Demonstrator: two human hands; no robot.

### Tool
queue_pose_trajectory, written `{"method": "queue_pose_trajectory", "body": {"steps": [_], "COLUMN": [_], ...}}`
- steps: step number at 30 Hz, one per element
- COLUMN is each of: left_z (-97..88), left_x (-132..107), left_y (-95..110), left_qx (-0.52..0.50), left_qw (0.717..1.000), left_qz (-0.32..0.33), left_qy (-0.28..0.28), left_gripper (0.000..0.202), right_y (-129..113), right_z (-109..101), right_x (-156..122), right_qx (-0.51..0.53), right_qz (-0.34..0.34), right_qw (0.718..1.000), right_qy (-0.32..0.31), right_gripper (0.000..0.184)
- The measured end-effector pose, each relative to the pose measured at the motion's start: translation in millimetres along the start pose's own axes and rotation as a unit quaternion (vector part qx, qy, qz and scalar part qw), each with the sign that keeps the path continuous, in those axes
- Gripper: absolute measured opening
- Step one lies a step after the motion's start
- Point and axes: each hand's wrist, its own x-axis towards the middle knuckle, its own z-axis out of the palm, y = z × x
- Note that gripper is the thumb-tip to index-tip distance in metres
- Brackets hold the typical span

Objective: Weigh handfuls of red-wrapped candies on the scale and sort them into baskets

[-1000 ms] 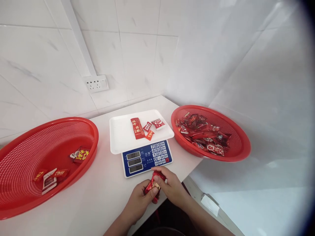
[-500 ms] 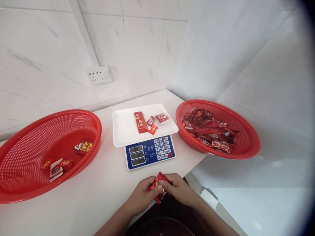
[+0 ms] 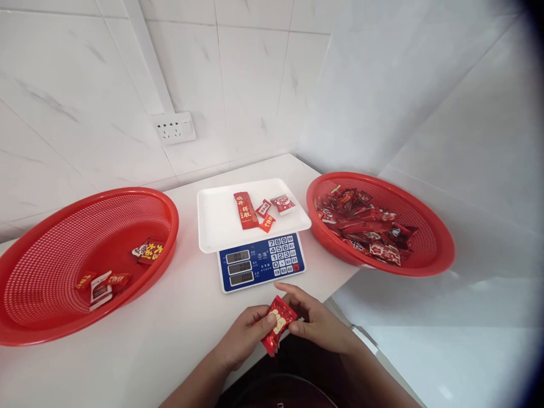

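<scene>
A small shiny red snack packet [image 3: 278,322] with pale cartoon figures is pinched in my left hand [image 3: 247,334], its thumb lying across the front. My right hand [image 3: 317,320] is at the packet's right side, its thumb tip by the edge and its index finger stretched out above. The fingers of this hand are apart. Just beyond both hands stands a digital scale [image 3: 261,263] with a blue keypad panel. On its white tray [image 3: 216,218] lie a long red packet [image 3: 245,210] and several smaller wrapped sweets [image 3: 267,222].
To the left, a red mesh basket [image 3: 46,243] holds several wrapped snacks. Another red basket [image 3: 437,249], at the right, contains a heap of red packets [image 3: 365,224]. The white table [image 3: 170,351] meets a tiled wall with a socket [image 3: 174,128].
My right hand has loosened from the packet, its index finger now stretched out. The packet's printed front now shows more fully in my left hand. The view has shifted slightly.
</scene>
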Motion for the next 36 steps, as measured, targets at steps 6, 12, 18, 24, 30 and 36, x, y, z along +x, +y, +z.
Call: {"method": "queue_pose_trajectory", "body": {"steps": [6, 12, 18, 24, 30, 36], "left_z": [-1.7, -0.2, 1.4, 1.9, 0.3, -2.1], "left_x": [1.4, 2.4, 0.6, 2.1, 4.9, 5.3], "left_y": [-3.6, -5.7, -1.5, -0.7, -2.9, -3.3], "left_qx": [-0.078, 0.015, 0.062, 0.065, 0.069, 0.098], "left_qw": [0.994, 1.000, 0.990, 0.987, 0.985, 0.980], "left_qz": [-0.015, 0.018, 0.106, 0.087, 0.087, 0.098], "left_qy": [-0.068, -0.014, 0.066, 0.115, 0.131, 0.143], "left_gripper": [0.050, 0.054, 0.052, 0.040, 0.040, 0.039], "right_y": [-9.0, -7.4, -8.2, -18.5, -21.8, -23.5], "right_z": [-4.6, 3.8, 2.3, 2.9, 4.7, 3.7], "right_x": [1.3, 5.7, 5.5, 4.0, 2.4, 6.1], "right_qx": [-0.068, -0.120, -0.195, -0.173, -0.097, -0.133], "right_qz": [-0.063, -0.070, -0.073, 0.013, 0.054, 0.068], "right_qw": [0.994, 0.989, 0.969, 0.980, 0.993, 0.987], "right_qy": [-0.052, 0.047, 0.135, 0.101, 0.037, 0.056], "right_gripper": [0.040, 0.022, 0.025, 0.037, 0.038, 0.036]}}
